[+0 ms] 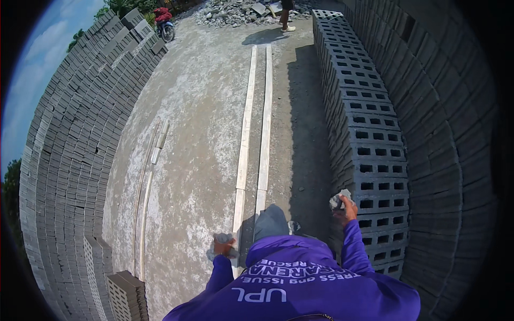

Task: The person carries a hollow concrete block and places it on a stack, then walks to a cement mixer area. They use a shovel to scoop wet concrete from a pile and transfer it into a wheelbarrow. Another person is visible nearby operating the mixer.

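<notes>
My right hand (349, 210) is closed round a rough, pale grey chunk of broken concrete (340, 198), held up beside the row of hollow blocks (369, 170). On the other side, my left hand (224, 246) grips a grey lump (221, 237), which looks like another piece of broken concrete and is partly hidden by the fingers. That hand is close to the left one of two long, pale wooden strips (242, 160); the right strip (264, 128) runs parallel to it along the ground. Both of my arms are in purple sleeves.
Tall stacks of grey blocks (69, 144) line the left, and another block wall (428, 123) stands far right. Thin strips (145, 214) lie on the ground at left. Ahead are a rubble heap (230, 13), a person's legs (286, 18) and a parked motorcycle (167, 31).
</notes>
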{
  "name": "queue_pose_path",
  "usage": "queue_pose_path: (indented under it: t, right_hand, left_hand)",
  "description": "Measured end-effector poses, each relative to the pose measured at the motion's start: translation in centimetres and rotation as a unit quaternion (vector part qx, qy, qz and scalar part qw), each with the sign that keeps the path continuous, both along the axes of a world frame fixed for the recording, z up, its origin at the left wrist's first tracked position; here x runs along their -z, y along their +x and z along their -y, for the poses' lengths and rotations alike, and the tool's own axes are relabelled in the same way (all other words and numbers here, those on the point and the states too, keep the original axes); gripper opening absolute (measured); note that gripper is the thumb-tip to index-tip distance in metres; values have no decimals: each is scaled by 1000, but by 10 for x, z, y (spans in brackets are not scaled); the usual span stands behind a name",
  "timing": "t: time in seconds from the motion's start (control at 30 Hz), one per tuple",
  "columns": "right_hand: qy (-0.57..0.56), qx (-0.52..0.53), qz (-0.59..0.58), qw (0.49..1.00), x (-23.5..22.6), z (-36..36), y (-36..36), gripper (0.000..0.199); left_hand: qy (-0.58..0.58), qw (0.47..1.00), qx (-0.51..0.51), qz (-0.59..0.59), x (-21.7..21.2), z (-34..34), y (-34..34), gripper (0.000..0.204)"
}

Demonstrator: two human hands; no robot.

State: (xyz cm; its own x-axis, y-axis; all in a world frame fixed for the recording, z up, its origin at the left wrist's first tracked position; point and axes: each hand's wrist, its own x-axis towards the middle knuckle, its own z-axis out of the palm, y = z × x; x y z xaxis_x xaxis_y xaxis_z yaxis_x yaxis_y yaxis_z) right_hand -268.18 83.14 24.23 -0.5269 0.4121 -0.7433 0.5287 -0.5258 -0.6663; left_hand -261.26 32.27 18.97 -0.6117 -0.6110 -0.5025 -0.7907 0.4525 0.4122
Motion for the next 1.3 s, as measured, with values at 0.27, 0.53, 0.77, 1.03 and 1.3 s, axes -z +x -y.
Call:
queue_pose_path:
  t: [0.27,0.53,0.77,1.03,1.3]
  right_hand:
    - [-11,-31,-111,993,-2,-76,-374,59]
    - [-54,20,-88,995,-31,-140,-631,58]
    - [-89,57,-62,992,-4,-202,-845,56]
    - [-117,31,-50,991,15,-292,-1145,58]
    - [-114,8,-154,981,-15,-375,-1486,53]
  left_hand:
    - [25,981,5,193,87,-35,-208,121]
    - [8,996,24,81,51,-108,-630,104]
    - [158,981,-57,-98,-56,-225,-997,98]
    - [201,977,-55,-57,46,-260,-1192,104]
    - [47,991,-50,114,84,-335,-1345,119]
